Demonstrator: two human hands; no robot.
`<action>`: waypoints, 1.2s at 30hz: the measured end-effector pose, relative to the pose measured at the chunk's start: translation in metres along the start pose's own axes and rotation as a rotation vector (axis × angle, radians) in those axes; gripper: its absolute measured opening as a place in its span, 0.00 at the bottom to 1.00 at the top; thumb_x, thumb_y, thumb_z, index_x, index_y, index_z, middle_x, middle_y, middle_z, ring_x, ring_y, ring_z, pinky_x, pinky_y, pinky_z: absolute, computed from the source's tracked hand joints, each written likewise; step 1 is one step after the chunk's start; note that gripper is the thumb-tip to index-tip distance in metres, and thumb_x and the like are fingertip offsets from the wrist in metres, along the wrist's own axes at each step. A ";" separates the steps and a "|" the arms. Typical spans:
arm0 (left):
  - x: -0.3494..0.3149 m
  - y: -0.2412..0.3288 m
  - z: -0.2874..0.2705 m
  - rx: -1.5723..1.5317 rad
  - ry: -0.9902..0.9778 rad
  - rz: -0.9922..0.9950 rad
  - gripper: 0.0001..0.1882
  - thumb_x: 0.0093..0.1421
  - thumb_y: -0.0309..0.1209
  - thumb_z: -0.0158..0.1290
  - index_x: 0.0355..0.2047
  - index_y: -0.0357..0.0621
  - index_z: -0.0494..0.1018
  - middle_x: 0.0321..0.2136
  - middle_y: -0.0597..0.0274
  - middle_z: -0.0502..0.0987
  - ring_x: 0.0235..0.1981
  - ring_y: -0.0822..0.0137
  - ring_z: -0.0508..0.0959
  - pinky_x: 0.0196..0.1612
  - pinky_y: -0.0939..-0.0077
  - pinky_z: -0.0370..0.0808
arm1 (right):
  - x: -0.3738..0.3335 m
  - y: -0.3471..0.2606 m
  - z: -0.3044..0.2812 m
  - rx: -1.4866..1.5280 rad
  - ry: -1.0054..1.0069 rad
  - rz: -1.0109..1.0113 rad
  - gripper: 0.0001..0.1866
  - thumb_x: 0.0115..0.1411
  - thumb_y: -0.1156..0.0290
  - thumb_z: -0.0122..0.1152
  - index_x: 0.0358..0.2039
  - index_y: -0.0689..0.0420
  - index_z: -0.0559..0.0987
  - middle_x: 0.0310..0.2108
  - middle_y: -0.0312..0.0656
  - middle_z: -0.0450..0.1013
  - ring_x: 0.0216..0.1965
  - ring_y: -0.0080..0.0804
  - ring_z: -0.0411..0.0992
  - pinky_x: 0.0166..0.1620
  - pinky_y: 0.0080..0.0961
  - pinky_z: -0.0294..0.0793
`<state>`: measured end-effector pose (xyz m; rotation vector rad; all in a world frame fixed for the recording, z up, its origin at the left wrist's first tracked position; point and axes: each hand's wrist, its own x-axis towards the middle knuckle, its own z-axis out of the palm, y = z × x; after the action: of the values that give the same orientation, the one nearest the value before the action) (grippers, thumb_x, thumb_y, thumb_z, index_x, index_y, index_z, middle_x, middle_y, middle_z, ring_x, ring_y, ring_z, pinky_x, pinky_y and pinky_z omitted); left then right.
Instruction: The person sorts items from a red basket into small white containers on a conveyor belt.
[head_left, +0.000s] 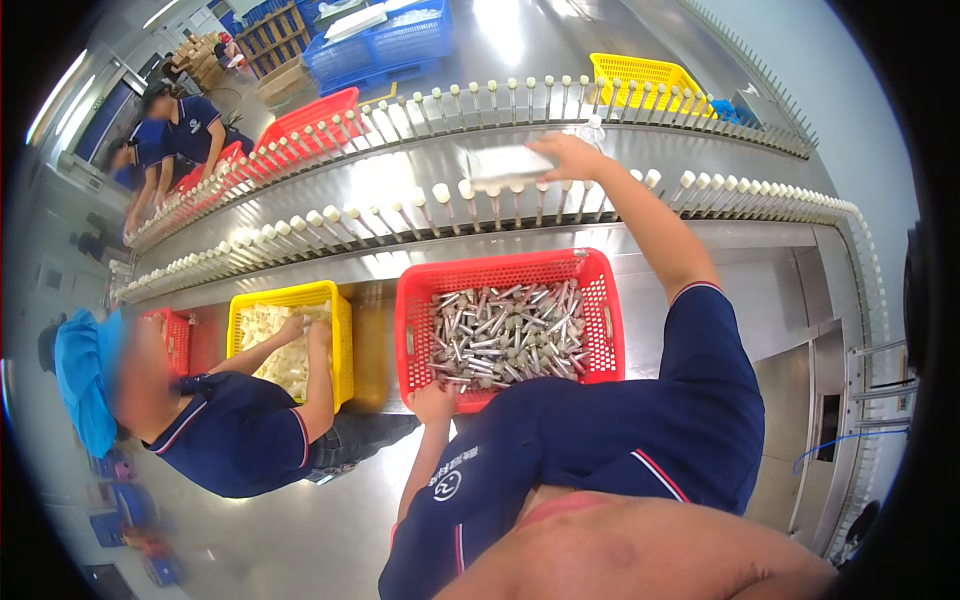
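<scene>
My left hand is closed at the near left corner of a red plastic basket, fingers curled over its rim. Inside the basket lies a loose heap of metal pins with pale greenish tips. My right arm reaches out over the metal worktop. At its end, my right hand is closed on a flat, whitish rectangular thing, blurred, whose kind I cannot make out. It is above the near row of upright pins with white round caps. A small clear object stands just beyond my right hand.
A second row of capped pins runs farther back. To my left, a co-worker in a blue cap has both hands at a yellow basket of pale pieces. Another yellow basket stands far right; a red bin far left.
</scene>
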<state>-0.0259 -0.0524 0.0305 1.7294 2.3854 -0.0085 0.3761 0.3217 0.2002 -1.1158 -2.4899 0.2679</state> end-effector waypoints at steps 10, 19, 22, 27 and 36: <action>-0.002 0.002 -0.010 -0.056 0.102 0.019 0.13 0.48 0.44 0.55 0.23 0.51 0.80 0.19 0.63 0.78 0.26 0.60 0.75 0.41 0.64 0.64 | -0.053 0.015 -0.011 -0.059 -0.030 0.123 0.39 0.45 0.56 0.69 0.57 0.55 0.68 0.52 0.48 0.68 0.53 0.48 0.64 0.57 0.39 0.61; -0.004 0.002 -0.019 -0.038 0.085 0.035 0.12 0.49 0.44 0.53 0.28 0.54 0.80 0.20 0.64 0.78 0.28 0.61 0.75 0.41 0.64 0.63 | -0.031 0.009 -0.047 -0.035 0.090 0.091 0.38 0.47 0.57 0.68 0.58 0.55 0.68 0.53 0.50 0.67 0.54 0.48 0.63 0.58 0.39 0.60; -0.004 0.001 -0.018 -0.002 0.057 0.016 0.13 0.49 0.44 0.52 0.28 0.53 0.81 0.21 0.62 0.78 0.29 0.61 0.76 0.42 0.65 0.63 | -0.001 -0.013 -0.044 0.029 0.115 0.070 0.38 0.49 0.56 0.66 0.58 0.59 0.66 0.52 0.51 0.67 0.53 0.50 0.64 0.58 0.38 0.61; -0.003 0.004 -0.018 0.009 0.017 0.015 0.12 0.49 0.43 0.53 0.27 0.53 0.81 0.21 0.60 0.79 0.28 0.61 0.77 0.42 0.66 0.63 | 0.007 -0.013 0.001 -0.019 0.042 0.009 0.40 0.48 0.52 0.65 0.57 0.60 0.66 0.52 0.51 0.67 0.52 0.49 0.66 0.56 0.39 0.62; 0.087 0.098 -0.029 -0.602 0.039 0.282 0.14 0.52 0.33 0.51 0.36 0.40 0.74 0.24 0.46 0.77 0.28 0.47 0.77 0.33 0.56 0.72 | -0.053 0.010 -0.013 -0.129 0.014 0.085 0.37 0.48 0.56 0.66 0.56 0.57 0.67 0.50 0.48 0.68 0.51 0.47 0.65 0.54 0.41 0.62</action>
<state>0.0356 0.0643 0.0552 1.7291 1.8608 0.7078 0.4202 0.2886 0.1940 -1.2716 -2.4803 0.1243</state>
